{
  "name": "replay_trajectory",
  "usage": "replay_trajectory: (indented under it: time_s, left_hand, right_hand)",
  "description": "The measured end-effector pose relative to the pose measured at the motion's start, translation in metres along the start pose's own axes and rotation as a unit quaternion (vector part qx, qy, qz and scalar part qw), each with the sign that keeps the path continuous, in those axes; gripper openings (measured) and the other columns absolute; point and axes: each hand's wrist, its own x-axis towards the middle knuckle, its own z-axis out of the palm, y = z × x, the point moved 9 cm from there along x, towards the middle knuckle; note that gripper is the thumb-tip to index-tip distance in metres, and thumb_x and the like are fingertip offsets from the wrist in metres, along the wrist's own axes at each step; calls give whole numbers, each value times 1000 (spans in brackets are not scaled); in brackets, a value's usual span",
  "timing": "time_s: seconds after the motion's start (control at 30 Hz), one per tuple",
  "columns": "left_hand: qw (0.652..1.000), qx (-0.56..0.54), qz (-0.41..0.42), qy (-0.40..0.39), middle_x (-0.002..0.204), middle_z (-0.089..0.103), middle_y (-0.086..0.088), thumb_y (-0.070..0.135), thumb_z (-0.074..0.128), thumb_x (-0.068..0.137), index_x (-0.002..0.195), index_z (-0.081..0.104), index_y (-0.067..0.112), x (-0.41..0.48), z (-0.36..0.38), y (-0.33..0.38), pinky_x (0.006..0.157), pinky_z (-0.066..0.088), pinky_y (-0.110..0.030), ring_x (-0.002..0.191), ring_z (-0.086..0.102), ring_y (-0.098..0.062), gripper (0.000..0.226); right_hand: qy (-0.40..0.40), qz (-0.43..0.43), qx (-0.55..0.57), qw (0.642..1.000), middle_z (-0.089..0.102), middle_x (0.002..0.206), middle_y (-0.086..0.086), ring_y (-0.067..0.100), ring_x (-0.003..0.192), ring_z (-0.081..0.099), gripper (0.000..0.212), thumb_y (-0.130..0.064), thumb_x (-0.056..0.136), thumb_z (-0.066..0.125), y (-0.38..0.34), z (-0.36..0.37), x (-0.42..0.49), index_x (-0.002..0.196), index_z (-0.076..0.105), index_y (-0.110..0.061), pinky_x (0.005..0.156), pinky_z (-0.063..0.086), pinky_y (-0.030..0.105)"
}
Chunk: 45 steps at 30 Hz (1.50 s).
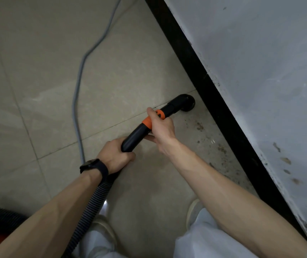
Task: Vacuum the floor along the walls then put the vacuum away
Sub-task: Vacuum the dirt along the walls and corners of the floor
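Left hand (114, 155) and right hand (162, 127) grip the vacuum wand (137, 135), nozzle (187, 103) on grimy tiled floor (46, 71) by black skirting (214, 90)

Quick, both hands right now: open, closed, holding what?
Left hand: grips the wand near the hose.
Right hand: grips the wand at its orange collar.

The black rigid vacuum wand (136, 135) is wearing a bright orange collar (147, 122), and its ribbed flexible hose (91, 207) is showing dark grey ridges. Beside the glossy black skirting strip (214, 101), the beige floor tiles (46, 62) are carrying thin dark grout lines and brown speckled stains (200, 126). Beyond that strip, the pale grey wall (260, 53) is showing brownish blotches.
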Motion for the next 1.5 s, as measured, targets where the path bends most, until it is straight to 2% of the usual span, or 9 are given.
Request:
replay_trajectory:
  time_s: [0.27,0.4,0.5,0.7,0.8,0.9,1.03,1.37,1.5]
  left_hand:
    - [999,35,33,6,81,66,3,39,59,60,106,61,30,16,9,26,69,57,-37,72,64,-16,48]
    - [995,77,65,25,75,61,8,38,61,68,101,54,36,22,16,37,58,51,-31,66,59,-12,33]
    - [986,133,85,53,69,56,9,36,63,76,98,50,36,18,16,38,50,36,-25,60,54,-9,26]
    - [962,236,105,84,65,50,11,43,60,79,98,39,36,-7,4,25,51,32,-27,56,50,-14,28]
    - [940,312,103,86,69,52,11,47,56,81,95,29,37,-30,-5,-2,51,28,-27,55,47,-16,32]
    - [929,348,99,76,82,61,8,50,53,83,102,35,34,-51,-8,-29,55,30,-28,68,62,-21,31]
    - [927,359,102,45,89,66,7,51,53,82,103,38,33,-65,-8,-53,59,33,-29,78,66,-23,31]
    - [902,383,188,73,83,63,5,46,54,85,106,42,28,-62,16,-21,54,33,-28,69,62,-24,30]
    - [889,403,203,80,83,61,5,46,50,88,108,40,27,-56,26,-5,54,31,-28,70,61,-24,29]
  right_hand:
    - [9,-18,26,999,67,103,11,32,97,75,30,-37,93,73,-20,-17,14,103,54,-17,64,65,42]
    - [-1,-18,78,997,69,85,7,27,75,78,20,-24,93,72,-26,-27,17,101,55,-14,56,62,39]
    - [3,-15,113,994,69,83,8,30,68,76,25,-16,90,72,-24,-33,16,106,54,-9,58,62,40]
    - [5,22,133,991,65,84,9,29,66,74,35,-17,89,76,-1,-23,-4,115,55,-8,59,62,40]
    - [-22,61,139,988,66,75,7,30,65,74,34,-15,89,77,28,-7,-26,114,55,-8,59,62,40]
    - [-45,90,145,984,66,69,5,31,68,75,25,-9,91,72,58,7,-48,108,54,-8,60,63,42]
    - [-38,126,157,979,67,68,5,30,70,76,23,-7,91,69,87,12,-68,109,56,-7,64,63,43]
    - [23,102,173,979,63,65,5,25,61,71,6,-5,85,62,72,-21,-65,85,58,-9,67,62,37]
    - [42,90,179,979,61,63,4,25,57,69,6,-5,83,61,64,-35,-59,82,58,-9,61,60,34]
